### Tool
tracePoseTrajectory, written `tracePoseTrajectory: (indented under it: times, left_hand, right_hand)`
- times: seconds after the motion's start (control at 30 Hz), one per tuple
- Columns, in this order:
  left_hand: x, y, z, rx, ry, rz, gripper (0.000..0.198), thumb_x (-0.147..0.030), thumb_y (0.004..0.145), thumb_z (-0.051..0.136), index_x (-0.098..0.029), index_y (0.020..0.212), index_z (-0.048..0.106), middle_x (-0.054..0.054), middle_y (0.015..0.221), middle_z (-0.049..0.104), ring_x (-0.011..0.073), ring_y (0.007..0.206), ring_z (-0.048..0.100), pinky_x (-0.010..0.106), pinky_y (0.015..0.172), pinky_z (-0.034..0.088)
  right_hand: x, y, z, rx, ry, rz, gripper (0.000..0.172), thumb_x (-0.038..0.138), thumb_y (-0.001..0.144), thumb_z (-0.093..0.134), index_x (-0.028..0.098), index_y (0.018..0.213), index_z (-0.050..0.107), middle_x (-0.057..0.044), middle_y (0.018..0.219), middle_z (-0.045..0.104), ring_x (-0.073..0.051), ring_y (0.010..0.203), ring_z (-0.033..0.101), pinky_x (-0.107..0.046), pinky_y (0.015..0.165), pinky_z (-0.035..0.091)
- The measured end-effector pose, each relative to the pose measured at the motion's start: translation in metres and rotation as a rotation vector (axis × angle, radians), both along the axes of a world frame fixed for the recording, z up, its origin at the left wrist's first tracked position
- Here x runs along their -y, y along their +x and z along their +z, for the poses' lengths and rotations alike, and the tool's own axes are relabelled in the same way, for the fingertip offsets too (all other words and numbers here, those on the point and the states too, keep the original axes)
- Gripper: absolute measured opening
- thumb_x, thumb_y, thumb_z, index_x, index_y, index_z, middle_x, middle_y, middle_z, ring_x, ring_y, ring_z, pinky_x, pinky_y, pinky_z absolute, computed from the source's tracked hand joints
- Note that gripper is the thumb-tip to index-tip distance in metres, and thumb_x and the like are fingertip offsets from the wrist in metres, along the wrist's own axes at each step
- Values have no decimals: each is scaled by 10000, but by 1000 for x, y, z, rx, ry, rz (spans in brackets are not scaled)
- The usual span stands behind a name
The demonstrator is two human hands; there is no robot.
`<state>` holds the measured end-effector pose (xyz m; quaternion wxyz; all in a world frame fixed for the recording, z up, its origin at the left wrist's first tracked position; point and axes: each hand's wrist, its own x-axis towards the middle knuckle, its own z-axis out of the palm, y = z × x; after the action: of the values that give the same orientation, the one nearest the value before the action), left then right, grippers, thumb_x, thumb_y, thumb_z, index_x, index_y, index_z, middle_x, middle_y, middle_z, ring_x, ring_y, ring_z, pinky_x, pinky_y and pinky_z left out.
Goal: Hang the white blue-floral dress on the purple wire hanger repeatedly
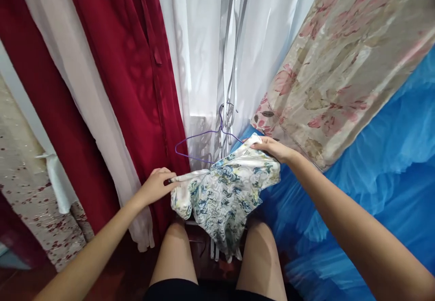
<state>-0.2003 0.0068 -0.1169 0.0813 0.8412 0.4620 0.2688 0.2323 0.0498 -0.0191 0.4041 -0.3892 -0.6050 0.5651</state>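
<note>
A short floral garment [226, 192], white with blue and yellow print, is stretched between my two hands over my knees; it looks like a top, though its full cut is hard to make out. My left hand [158, 184] pinches its upper left corner. At its upper right corner, my right hand [270, 147] grips the white edge, thumb on top. A thin purple clothes hanger [197, 133] stands behind the garment, its right arm passing in behind the cloth near my right hand. The hanger's left arm is bare, and its hook is up against white fabric.
Long red cloth [136, 65] and a pale pink strip [84, 74] hang at the left. White drapes [200, 43] with grey ribbons hang ahead. A beige flowered dress [326, 88] and blue tulle [356, 192] fill the right. The dark reddish floor [115, 269] shows below.
</note>
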Motion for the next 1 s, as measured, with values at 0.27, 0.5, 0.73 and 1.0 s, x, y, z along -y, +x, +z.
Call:
tracePoseTrajectory:
  times: [0.27, 0.5, 0.73, 1.0]
  left_hand:
    - [-87, 0, 66, 116, 185, 107, 243, -328, 944, 428, -220, 1018, 632, 78, 1119, 692, 277, 1087, 595, 425, 978, 428]
    - [-97, 58, 81, 546, 189, 198, 317, -302, 766, 684, -204, 1030, 540, 58, 1062, 669, 173, 813, 610, 304, 797, 481]
    - [-50, 72, 86, 338, 286, 107, 327, -507, 946, 524, -211, 971, 661, 12, 810, 669, 184, 759, 620, 260, 712, 426]
    - [-69, 64, 96, 586, 281, 358, 412, -535, 913, 542, -196, 680, 542, 5, 620, 532, 164, 634, 512, 269, 599, 347]
  right_hand:
    - [4, 6, 22, 147, -63, -14, 297, 369, 660, 875, 140, 797, 745, -39, 696, 756, -155, 563, 643, -249, 535, 486]
    - [19, 15, -21, 21, -62, -198, 282, 429, 722, 844, 199, 847, 738, -40, 798, 776, -195, 685, 693, -269, 629, 549]
    - [33, 25, -44, -223, 162, -527, 410, 575, 687, 831, 204, 646, 661, -3, 589, 675, -162, 528, 575, -267, 528, 461]
    - [90, -59, 44, 1, 475, -202, 526, 712, 858, 592, 208, 898, 738, -42, 854, 739, -247, 945, 670, -340, 847, 530]
